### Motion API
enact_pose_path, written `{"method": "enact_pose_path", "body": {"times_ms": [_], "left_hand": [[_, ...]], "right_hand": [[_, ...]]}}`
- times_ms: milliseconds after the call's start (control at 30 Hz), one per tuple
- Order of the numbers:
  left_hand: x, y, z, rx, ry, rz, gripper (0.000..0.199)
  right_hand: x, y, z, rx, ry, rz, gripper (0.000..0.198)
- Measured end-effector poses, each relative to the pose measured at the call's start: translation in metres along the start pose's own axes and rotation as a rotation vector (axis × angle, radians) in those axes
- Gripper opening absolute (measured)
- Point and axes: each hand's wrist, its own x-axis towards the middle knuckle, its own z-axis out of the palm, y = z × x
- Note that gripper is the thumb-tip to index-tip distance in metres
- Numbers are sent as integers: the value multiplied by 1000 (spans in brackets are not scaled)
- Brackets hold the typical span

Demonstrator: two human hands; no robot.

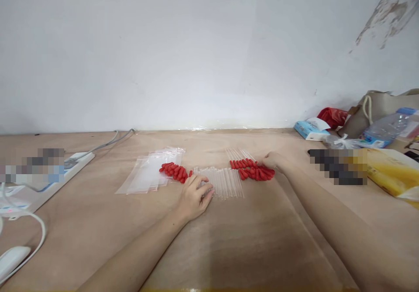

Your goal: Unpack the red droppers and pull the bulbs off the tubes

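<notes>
My left hand (194, 197) rests on the table with curled fingers, thumb and fingertips closing round the left end of a row of clear thin tubes (227, 183). Red rubber bulbs (175, 172) lie in a heap just beyond that hand, partly over flat clear plastic bags (139, 174). To the right, my right hand (273, 160) reaches in with bent fingers at red-bulbed droppers (242, 164), whose clear stems point to the wall. Its fingertips look pinched at a bulb, though they are partly hidden. More red bulbs (262, 174) fan out in front of them.
A white power strip (62, 178) with cables stands on the left. A tissue pack (310, 129), a plastic bottle (386, 128) and a yellow package (389, 172) sit on the right. The wall (209, 56) closes off the table's back edge.
</notes>
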Motion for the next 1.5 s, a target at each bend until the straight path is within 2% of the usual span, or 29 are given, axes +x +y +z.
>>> {"method": "enact_pose_path", "body": {"times_ms": [100,200,367,433,533,600,700,833,933,1100,1200,1300,1367,1433,1500], "left_hand": [[-1,-1,1,3,-7,-5,13],[-1,0,0,0,-8,-6,13],[-2,-2,1,-65,-1,2,21],[-1,-2,1,-56,27,5,29],[0,0,0,39,111,2,40],[2,4,-1,118,156,14,43],[2,9,-1,205,140,71,38],[1,11,3,236,44,138,21],[2,13,6,219,0,150,13],[3,15,2,192,-24,184,16],[0,4,-6,200,16,131,18],[-6,-15,-14,191,78,26,16],[-9,-23,-15,126,98,3,15],[-8,-25,-12,58,97,-19,19],[-3,-19,-6,26,73,-56,27]], "right_hand": [[3,-3,3,-73,-99,78,23],[2,-9,0,-119,-130,126,24],[-15,-33,-13,-113,-13,67,19],[-32,-44,-15,-89,82,-56,20],[-69,-55,-8,-84,210,-495,17],[-96,-57,2,-115,238,-696,16],[-129,-57,16,-171,272,-914,16],[-146,-59,23,-197,234,-1042,18],[-147,-61,23,-198,248,-1049,18],[-148,-57,23,-236,210,-1046,21],[-141,-42,15,-246,230,-1001,20],[-129,-20,1,-224,290,-898,17],[-119,-9,-8,-109,289,-842,20],[-108,-2,-13,43,339,-708,22],[-95,1,-16,142,397,-515,24]]}}
